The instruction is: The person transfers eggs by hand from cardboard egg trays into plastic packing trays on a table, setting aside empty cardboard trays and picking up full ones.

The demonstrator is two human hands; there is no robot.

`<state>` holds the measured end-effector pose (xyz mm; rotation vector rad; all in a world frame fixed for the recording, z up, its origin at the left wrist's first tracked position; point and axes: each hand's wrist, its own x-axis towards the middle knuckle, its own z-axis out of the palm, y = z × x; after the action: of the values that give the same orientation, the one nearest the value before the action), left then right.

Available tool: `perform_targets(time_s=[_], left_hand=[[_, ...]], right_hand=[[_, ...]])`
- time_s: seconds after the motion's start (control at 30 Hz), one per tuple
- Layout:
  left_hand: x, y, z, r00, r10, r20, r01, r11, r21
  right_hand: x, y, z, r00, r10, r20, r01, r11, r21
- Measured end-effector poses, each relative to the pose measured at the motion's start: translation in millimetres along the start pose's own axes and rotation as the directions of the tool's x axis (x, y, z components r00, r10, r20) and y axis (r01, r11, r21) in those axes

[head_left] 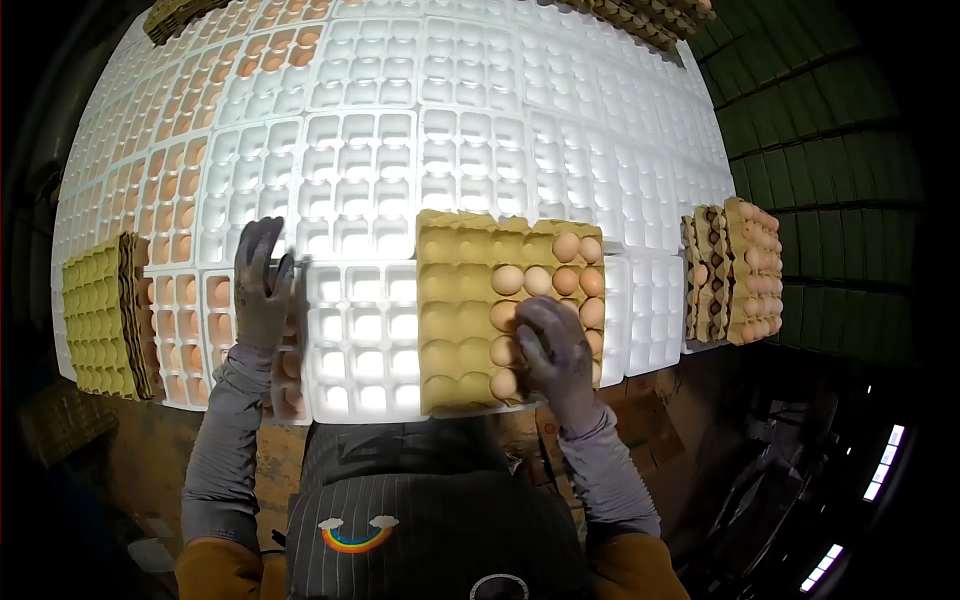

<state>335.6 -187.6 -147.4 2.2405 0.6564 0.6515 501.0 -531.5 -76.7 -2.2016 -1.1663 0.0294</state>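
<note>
A yellow-brown egg tray (pixel 455 300) lies on the white foam trays, with brown eggs (pixel 566 248) in its right part and bare cups on its left. Over those eggs is my gloved right hand (pixel 550 345), its fingers curled down and pressed together; what they hold, if anything, is hidden. My gloved left hand (pixel 262 285) is over a white foam tray (pixel 220 262) at the left, fingers bent downward. Eggs (pixel 219 292) sit in that tray beside and below the hand. Whether the left fingers grip anything is hidden.
White foam trays (pixel 365 115) cover the table, those at the left holding eggs (pixel 180 190). A stack of yellow-brown trays (pixel 95 315) stands at the left edge. Egg-filled trays (pixel 755 270) stand at the right edge. More cardboard trays (pixel 640 20) lie at the far edge.
</note>
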Motion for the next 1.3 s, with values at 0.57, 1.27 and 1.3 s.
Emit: perform_targets(time_s=[0.57, 1.27, 1.3], left_hand=[[8.3, 185.3, 117.9, 0.624, -0.337, 0.705, 0.756, 0.029, -0.654], [-23.2, 189.7, 105.2, 0.657, -0.157, 0.737, 0.532, 0.789, -0.306], [-30.7, 188.9, 104.2, 0.761, 0.009, 0.648, 0.207, 0.944, -0.255]], right_hand=[[33.9, 88.6, -40.1, 0.759, -0.036, 0.650, 0.161, 0.978, -0.135], [28.4, 80.5, -74.7, 0.688, 0.041, 0.725, -0.274, 0.939, 0.207], [13.7, 72.3, -64.0, 0.749, -0.033, 0.662, 0.071, 0.997, -0.031]])
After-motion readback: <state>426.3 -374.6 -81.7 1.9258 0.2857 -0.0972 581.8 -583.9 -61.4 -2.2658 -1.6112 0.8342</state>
